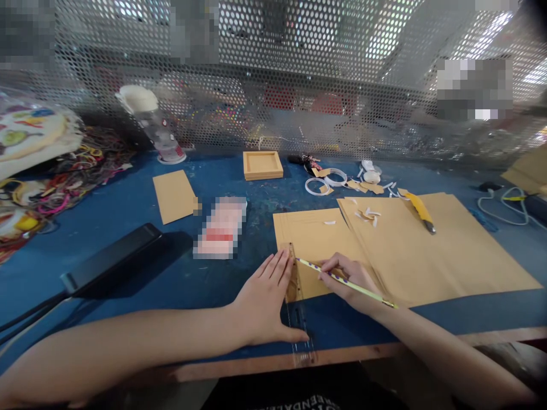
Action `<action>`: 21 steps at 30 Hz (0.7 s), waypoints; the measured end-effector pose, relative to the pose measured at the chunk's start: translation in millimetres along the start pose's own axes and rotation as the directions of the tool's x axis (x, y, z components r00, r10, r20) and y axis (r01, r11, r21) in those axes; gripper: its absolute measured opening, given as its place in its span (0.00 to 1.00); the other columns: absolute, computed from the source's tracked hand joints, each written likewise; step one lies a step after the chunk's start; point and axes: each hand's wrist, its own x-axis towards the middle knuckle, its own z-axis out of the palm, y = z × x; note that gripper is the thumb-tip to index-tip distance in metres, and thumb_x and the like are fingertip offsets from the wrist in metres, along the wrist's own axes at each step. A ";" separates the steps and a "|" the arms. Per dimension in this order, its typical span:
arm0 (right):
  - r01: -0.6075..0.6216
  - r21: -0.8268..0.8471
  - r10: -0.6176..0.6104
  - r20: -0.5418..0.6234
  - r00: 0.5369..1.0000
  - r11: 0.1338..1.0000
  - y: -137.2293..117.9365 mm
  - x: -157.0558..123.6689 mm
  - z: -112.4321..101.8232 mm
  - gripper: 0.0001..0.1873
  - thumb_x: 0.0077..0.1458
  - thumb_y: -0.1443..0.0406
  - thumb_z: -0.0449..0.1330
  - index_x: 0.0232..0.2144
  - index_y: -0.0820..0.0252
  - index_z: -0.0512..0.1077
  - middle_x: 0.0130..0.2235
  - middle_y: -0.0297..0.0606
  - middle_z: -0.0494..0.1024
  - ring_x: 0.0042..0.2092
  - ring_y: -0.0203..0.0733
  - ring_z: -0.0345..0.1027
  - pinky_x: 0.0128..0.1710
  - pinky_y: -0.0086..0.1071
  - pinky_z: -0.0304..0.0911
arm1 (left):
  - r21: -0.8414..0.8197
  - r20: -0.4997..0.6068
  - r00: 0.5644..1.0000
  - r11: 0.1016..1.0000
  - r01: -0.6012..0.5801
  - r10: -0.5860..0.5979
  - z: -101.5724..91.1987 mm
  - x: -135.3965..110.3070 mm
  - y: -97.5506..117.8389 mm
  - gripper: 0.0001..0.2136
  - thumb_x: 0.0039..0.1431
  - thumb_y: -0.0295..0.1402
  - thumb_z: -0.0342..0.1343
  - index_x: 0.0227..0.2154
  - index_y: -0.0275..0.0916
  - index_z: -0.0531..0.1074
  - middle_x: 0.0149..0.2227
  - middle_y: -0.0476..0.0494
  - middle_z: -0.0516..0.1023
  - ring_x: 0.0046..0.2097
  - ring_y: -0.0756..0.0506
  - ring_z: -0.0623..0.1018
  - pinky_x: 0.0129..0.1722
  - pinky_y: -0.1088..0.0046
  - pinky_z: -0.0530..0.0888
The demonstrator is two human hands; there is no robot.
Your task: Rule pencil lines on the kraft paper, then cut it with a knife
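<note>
My left hand (269, 296) lies with fingers stretched over a clear ruler (298, 310), its thumb spread out low on the ruler. The ruler rests along the left part of a brown paper sheet (318, 236) and reaches past the table's front edge. A pale yellow pencil (359, 288) with dark spots is pinched in my right hand (348, 279). The pencil's tip meets or nearly meets the ruler's right side, close to my left fingertips. Thin drawn lines and a small white scrap show on the sheet's upper part.
Larger brown sheets (431, 250) lie to the right, bearing a yellow utility knife (419, 212) and paper scraps. Behind are a shallow frame (262, 165) and white tape rings (317, 186). At left are a black power strip (113, 259), brown card (174, 196) and bottle (164, 134).
</note>
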 end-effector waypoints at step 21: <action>0.222 -0.241 -0.182 0.178 0.967 0.945 -40.9 -17.6 -13.2 0.04 0.55 0.69 0.55 0.31 0.57 0.69 0.32 0.37 0.78 0.35 0.41 0.74 0.38 0.33 0.68 | 0.019 -0.044 0.999 1.000 -0.016 0.017 6.6 0.5 -1.0 0.62 0.45 0.74 0.37 0.66 0.18 0.44 0.68 0.23 0.38 0.69 0.31 0.41 0.66 0.56 0.41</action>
